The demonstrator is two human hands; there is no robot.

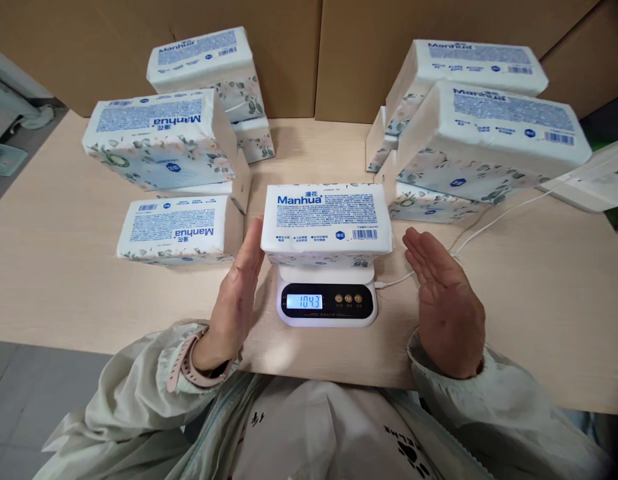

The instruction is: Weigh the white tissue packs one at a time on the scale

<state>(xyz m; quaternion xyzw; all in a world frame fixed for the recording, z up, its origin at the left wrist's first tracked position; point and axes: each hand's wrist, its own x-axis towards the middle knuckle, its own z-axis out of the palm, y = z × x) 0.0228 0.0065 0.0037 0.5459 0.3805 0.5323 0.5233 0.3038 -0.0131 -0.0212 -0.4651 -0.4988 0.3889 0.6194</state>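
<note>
A white tissue pack [329,220] with blue print lies on a small white digital scale [327,320], whose lit display reads about 104.3. My left hand [237,293] stands upright at the pack's left side, fingers stretched and close to its edge; whether it touches is hard to tell. To the right of the pack, a gap apart from it, my right hand [445,300] is held with its palm turned inward and fingers extended. Neither hand holds anything.
Stacked tissue packs [153,140] stand at the left, with a lower pack [181,227] in front. More stacks [499,133] stand at the right. A white cable [509,217] runs from the scale to the right. Cardboard boxes [289,60] line the table's back.
</note>
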